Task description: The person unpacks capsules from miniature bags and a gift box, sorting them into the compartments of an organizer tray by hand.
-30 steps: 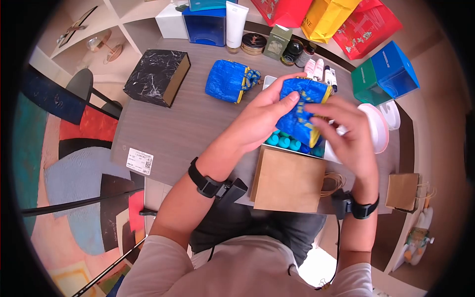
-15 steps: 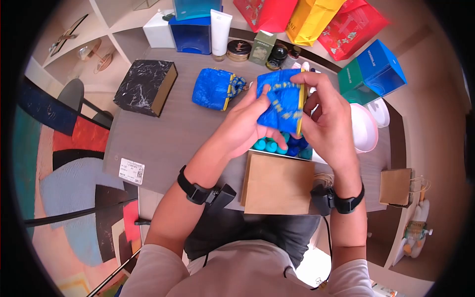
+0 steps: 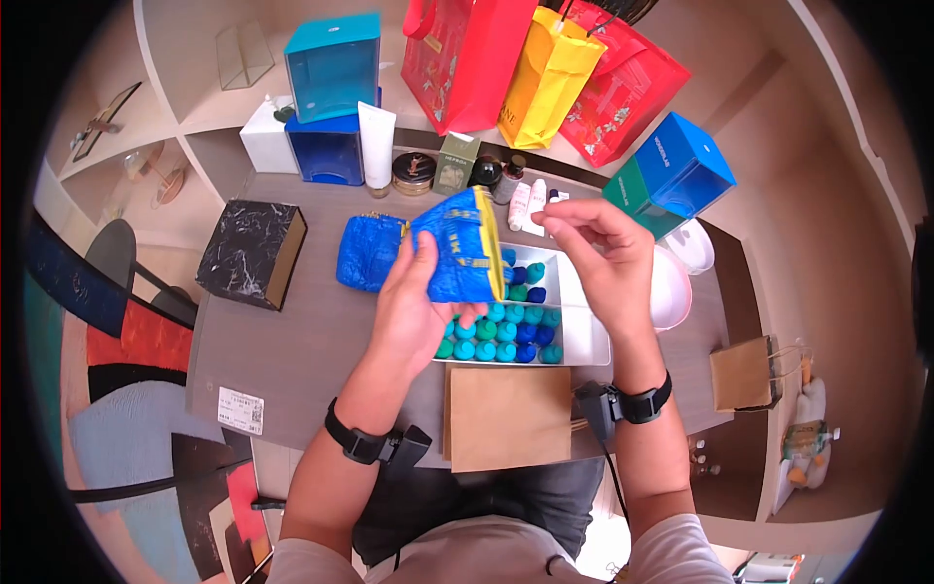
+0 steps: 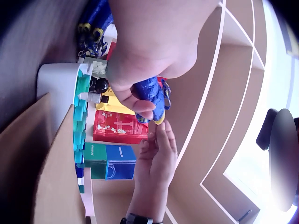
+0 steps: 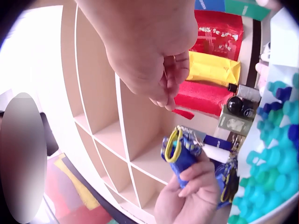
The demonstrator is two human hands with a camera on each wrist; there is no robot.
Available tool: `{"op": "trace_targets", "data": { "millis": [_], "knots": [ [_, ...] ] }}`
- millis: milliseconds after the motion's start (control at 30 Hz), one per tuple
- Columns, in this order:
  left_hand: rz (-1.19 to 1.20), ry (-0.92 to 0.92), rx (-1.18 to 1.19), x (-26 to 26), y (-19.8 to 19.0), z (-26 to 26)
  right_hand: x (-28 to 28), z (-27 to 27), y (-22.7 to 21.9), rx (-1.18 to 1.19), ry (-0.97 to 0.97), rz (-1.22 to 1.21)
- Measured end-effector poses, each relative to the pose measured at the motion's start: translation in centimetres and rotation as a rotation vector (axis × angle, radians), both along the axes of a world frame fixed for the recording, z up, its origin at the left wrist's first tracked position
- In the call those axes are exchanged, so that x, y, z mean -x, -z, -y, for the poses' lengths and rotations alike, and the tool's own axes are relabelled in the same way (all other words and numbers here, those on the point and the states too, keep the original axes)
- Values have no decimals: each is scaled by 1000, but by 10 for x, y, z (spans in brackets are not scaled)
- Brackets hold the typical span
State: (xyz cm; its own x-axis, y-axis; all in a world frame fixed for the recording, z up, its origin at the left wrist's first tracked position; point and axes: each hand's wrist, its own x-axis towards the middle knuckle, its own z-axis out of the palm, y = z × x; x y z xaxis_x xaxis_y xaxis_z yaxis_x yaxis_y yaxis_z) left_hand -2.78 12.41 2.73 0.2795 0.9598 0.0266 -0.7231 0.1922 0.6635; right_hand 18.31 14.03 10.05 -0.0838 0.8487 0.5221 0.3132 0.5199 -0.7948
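Pale shelving (image 3: pixel 185 68) curves round behind a grey-brown wood tabletop (image 3: pixel 321 336). White tray (image 3: pixel 584 336) sits on it, holding teal, green and blue round pieces (image 3: pixel 506 331). Red bags (image 3: pixel 469 68) and yellow bag (image 3: pixel 550 78) stand beyond the tray, marbled box (image 3: pixel 248 251) well left, brown paper bag (image 3: pixel 508 419) on its near side. Left hand (image 3: pixel 409 316) grips blue pouch (image 3: pixel 452 253) above the tray's left part, yellow-edged mouth open. Right hand (image 3: pixel 618 258) above tray's right part, fingers bent toward thumb; can't tell if anything's pinched.

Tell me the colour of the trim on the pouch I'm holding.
The trim is yellow, clearest in the right wrist view.
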Motion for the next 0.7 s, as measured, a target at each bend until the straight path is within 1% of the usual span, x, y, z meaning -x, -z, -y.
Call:
{"op": "trace_targets", "data": {
  "millis": [33, 67, 133, 167, 200, 267, 300, 333, 400, 433, 500, 533, 600, 633, 700],
  "knots": [
    [4, -67, 14, -1, -2, -1, -5, -3, 1, 41, -26, -45],
    [6, -66, 9, -2, -3, -1, -9, -3, 2, 36, -24, -44],
    [-3, -10, 39, -1, -3, 2, -12, 3, 3, 148, -102, 155],
    [-36, 7, 48, -4, -6, 4, -4, 8, -6, 12, -105, 265],
    [-36, 10, 44, -5, -7, 7, 1, 13, -14, 36, -130, 342],
    [-152, 169, -110, -8, -9, 13, 12, 16, -11, -41, -102, 462],
    [-126, 253, -106, -8, -4, 13, 16, 15, -13, 7, -125, 527],
    [-132, 257, -110, -8, -1, 13, 14, 15, -13, 3, -119, 522],
    [-206, 277, -132, -6, 3, 11, 12, 14, -13, -39, -107, 678],
    [-210, 276, -136, -5, 3, 10, 11, 14, -12, -44, -107, 676],
    [-106, 250, -111, -4, 4, 9, 7, 15, -10, -37, -207, 576],
    [-108, 254, -111, -5, 2, 11, 6, 15, -10, -36, -203, 574],
    [-116, 243, -75, -6, -4, 14, 3, 15, -9, 79, -271, 286],
    [-118, 245, -76, -7, -3, 12, 1, 14, -10, 78, -269, 284],
    [-111, 133, -15, -7, -2, 9, -6, 12, -13, -8, -228, 253]
  ]
}}
